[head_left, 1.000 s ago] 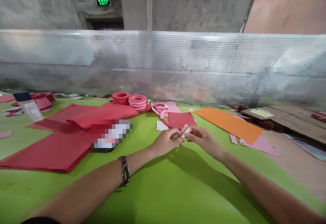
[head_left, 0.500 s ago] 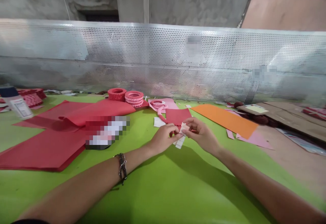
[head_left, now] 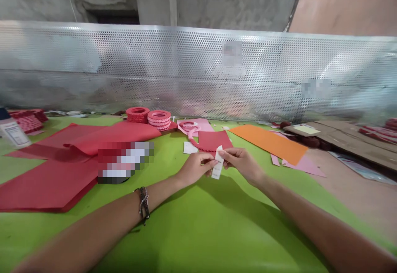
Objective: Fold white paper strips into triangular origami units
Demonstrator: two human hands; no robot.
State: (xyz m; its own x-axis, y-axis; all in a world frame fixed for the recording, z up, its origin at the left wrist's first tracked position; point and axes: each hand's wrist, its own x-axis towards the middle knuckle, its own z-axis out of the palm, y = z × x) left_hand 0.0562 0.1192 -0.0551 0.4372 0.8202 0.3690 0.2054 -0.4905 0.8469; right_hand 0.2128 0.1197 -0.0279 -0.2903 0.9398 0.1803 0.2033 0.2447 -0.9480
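Between both hands, a narrow white paper strip (head_left: 217, 170) with faint print is held up over the green tabletop (head_left: 192, 231). My left hand (head_left: 196, 168) pinches its left edge between thumb and finger. From the other side, my right hand (head_left: 243, 163) grips the strip near its top with the thumb in front. Just beyond the fingers lies a red paper square (head_left: 214, 140) with a scalloped lower edge. A pink ring (head_left: 190, 127) and a small white paper piece (head_left: 190, 147) are beside it.
Large red sheets (head_left: 46, 184) cover the left side, near a bottle (head_left: 15, 132). Stacked scalloped rings (head_left: 159, 119) stand at the back. An orange sheet (head_left: 269, 142) and brown cardboard (head_left: 338, 140) lie right. A perforated metal screen (head_left: 186, 70) closes off the far edge.
The white strip, crumpled or folded at its top before, now shows flat and longer. My right hand has lowered slightly and its thumb lies on the strip. The whole view has shifted a little.
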